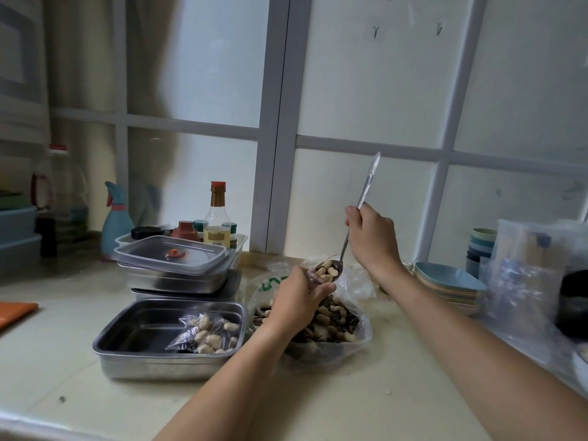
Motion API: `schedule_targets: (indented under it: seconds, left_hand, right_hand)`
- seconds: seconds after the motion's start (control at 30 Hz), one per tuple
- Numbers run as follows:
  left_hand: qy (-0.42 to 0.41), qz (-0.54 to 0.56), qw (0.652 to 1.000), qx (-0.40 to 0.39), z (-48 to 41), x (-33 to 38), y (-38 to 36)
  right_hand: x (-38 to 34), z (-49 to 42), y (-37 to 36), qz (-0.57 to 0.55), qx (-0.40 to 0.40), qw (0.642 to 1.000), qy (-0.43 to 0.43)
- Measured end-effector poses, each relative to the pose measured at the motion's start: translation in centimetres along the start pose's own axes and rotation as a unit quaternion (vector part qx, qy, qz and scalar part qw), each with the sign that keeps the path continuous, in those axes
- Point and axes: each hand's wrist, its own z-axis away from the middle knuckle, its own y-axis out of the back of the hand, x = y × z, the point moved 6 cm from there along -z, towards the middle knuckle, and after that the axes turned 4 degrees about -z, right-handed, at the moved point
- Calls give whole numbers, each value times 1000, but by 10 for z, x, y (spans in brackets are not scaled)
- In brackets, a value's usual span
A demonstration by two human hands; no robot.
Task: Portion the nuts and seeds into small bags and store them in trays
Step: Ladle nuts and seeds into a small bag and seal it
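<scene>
Right hand [372, 237]: fingers [354, 219] clenched round the handle of a metal spoon [344, 246], its bowl heaped with peanuts and sunflower seeds.
Left hand [294, 300]: fingers grasping the mouth of a small clear bag [313, 276], just under the spoon bowl, above the large bag.
Large bag [334, 326]: open on the surface [95, 402], holding mixed peanuts and seeds.
Steel tray [140, 329]: just left of the large bag, containing one filled small bag [206, 334].
Stacked lidded trays [178, 275]: behind and left of the large bag.
Stack of plates [451, 286]: right of the large bag.
</scene>
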Motion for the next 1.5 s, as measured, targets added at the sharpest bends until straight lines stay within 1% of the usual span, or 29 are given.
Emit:
schedule_targets:
  seconds: [0.23, 0.47, 0.53, 0.7, 0.97, 1.13, 1.3, 1.4, 1.5]
  left_hand:
    - [-5, -2, 1000, -5, -3, 0, -2]
    - [0, -13, 1000, -5, -2, 0, -2]
    - [3, -11, 1000, -6, -1, 0, -1]
    - [16, -20, 1000, -6, -2, -1, -2]
    - [5, 1, 1000, 9, 0, 2, 0]
    - [-1, 16, 1000, 26, 0, 2, 3]
    - [-4, 20, 999, 45, -1, 2, 6]
    - [-11, 22, 999, 48, -1, 3, 7]
    - [-19, 18, 999, 47, 0, 5, 7]
  right_hand:
    - [-21, 0, 2, 26, 17, 995, 95]
    - [-26, -1, 8, 32, 38, 992, 114]
    - [-25, -2, 6, 32, 26, 993, 110]
    - [-25, 2, -2, 11, -31, 994, 104]
    - [-52, 7, -6, 25, -85, 975, 202]
    - [-67, 14, -8, 45, -75, 958, 274]
    - [-83, 27, -8, 90, -15, 925, 368]
    - [-84, 28, -4, 92, 14, 918, 385]
    - [-82, 27, -1, 77, 32, 920, 382]
